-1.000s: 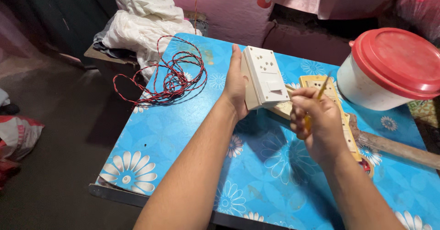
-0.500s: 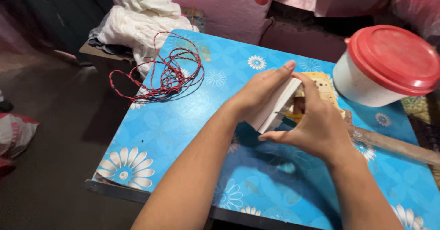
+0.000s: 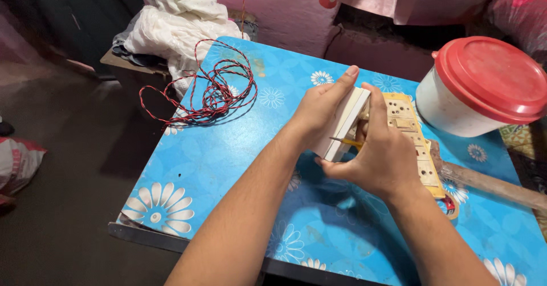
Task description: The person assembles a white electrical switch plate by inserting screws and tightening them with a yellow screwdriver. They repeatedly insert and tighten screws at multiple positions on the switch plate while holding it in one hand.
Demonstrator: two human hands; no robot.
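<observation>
My left hand (image 3: 320,111) grips a white electrical switch box (image 3: 346,127), tilted on its edge over a blue table (image 3: 199,166) with white daisy prints. My right hand (image 3: 384,152) presses against the box's open side and holds a thin yellow-handled tool (image 3: 345,142) whose tip goes in behind the box. Just right of my hands lies a yellowish plate (image 3: 411,138) with socket cut-outs, partly hidden by my right hand.
A tangle of twisted red and black wire (image 3: 213,89) lies at the table's far left. At the far right stands a white bucket with a red lid (image 3: 484,89). A wooden stick (image 3: 496,183) lies at the right. White cloth (image 3: 171,12) is piled behind the table.
The white box went from standing face-on in my left hand to tilted on its edge. My right hand closed in against it with the tool. The view shifted slightly nearer.
</observation>
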